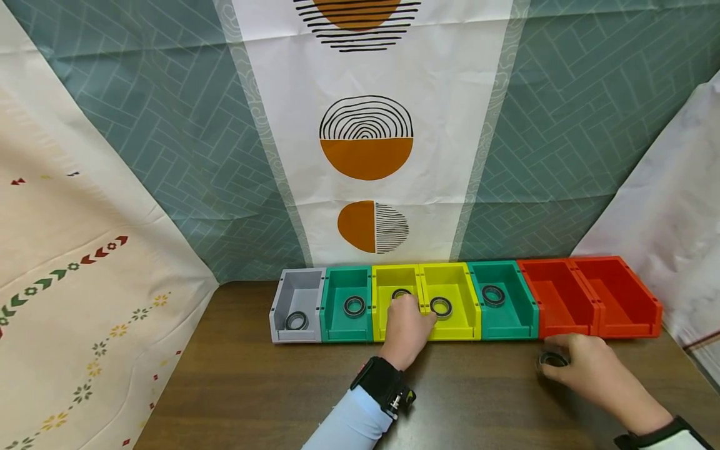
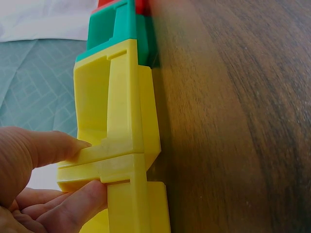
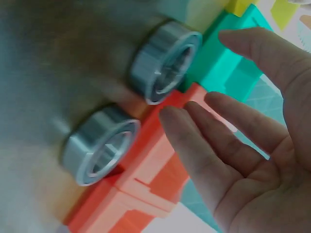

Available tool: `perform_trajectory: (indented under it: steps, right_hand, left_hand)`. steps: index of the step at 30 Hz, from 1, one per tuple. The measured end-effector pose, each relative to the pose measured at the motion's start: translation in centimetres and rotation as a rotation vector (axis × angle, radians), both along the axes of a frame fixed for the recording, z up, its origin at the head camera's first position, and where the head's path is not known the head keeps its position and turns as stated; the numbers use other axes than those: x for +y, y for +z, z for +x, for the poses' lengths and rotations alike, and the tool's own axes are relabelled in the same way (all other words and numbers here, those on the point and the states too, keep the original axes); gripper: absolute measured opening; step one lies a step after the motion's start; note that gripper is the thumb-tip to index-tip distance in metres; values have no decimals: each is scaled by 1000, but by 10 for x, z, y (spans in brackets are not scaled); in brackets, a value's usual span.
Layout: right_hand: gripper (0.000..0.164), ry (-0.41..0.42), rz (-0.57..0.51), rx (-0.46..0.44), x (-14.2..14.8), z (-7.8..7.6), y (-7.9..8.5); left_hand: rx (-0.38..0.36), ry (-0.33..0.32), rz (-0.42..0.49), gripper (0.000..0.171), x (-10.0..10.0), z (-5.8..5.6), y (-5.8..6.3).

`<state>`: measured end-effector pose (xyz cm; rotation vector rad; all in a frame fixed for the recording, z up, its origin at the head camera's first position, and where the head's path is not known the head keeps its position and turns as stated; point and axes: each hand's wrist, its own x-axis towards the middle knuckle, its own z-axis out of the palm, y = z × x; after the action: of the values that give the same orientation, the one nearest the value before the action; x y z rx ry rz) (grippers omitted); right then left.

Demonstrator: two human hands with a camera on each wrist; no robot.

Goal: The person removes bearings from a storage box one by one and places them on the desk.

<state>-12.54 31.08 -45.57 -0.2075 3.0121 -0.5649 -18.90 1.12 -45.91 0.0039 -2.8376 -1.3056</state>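
Thumb and fingers of my left hand (image 1: pixel 407 331) pinch the adjoining walls of two yellow bins (image 2: pixel 124 97), thumb on one side and fingers on the other. One ball bearing (image 1: pixel 401 291) shows just beyond those fingers; another ball bearing (image 1: pixel 441 299) lies in the right yellow bin. My right hand (image 1: pixel 587 372) is low over the table before the red bins (image 1: pixel 599 315), its thumb and fingers spread beside a dark ball bearing (image 1: pixel 554 355). From the right wrist, two steel bearings stand near the spread fingertips: an upper bearing (image 3: pixel 146 63) and a lower bearing (image 3: pixel 82 141).
The bins form one row along the back of the wooden table (image 1: pixel 253 387). A grey bin (image 1: pixel 275 325) and two green bins, left (image 1: pixel 347 334) and right (image 1: pixel 509 328), each hold one bearing. Patterned cloth (image 1: pixel 270 237) hangs right behind the row.
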Motion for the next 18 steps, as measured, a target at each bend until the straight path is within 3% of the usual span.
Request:
perform_trajectory:
  steps: [10, 18]
  right_hand:
    - [41, 9, -42, 254, -31, -13, 32]
    - [59, 64, -46, 351, -57, -31, 38]
  left_hand:
    - [8, 9, -19, 28, -1, 0, -1]
    - [-6, 18, -26, 31, 0, 0, -2]
